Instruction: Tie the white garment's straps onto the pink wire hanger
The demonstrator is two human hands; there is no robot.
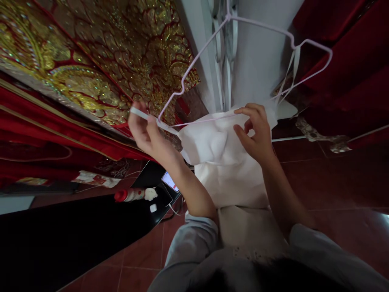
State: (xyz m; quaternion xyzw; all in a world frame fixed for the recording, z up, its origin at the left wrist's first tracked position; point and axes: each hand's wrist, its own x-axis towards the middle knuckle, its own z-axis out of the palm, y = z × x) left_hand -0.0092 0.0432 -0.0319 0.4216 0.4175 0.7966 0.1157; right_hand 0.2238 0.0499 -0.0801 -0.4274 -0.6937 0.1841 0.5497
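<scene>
At the left end of a pale pink hanger [228, 17], the left hand [145, 129] is closed on a flat white strap [139, 113], pinching it between thumb and fingers and drawing it out past the hanger's corner. Over by the lower bar, the right hand [255, 132] is loosely curved, thumb and forefinger apart; the forefinger's tip meets the bar or the cloth behind it, and which one cannot be told.

Between the two forearms hangs the white garment [231, 178] the strap belongs to, its top edge along the bar. A second strap [296, 63] loops over the hanger's right-hand notch. The garment looks light, soft and limp, so it probably gives way and swings if pushed. Its narrow straps look smooth and could slide; a pinch well along the band seems the surest hold. The hanger seems thin but stiff, best steadied by its bar or shoulder.

Farther left stands a red and gold sequinned costume [142, 52]. Below it, a black bench [91, 227] carries a lit phone [170, 181] and a red-capped bottle [130, 195]. Dark red cloth [358, 89] hangs to the right.
</scene>
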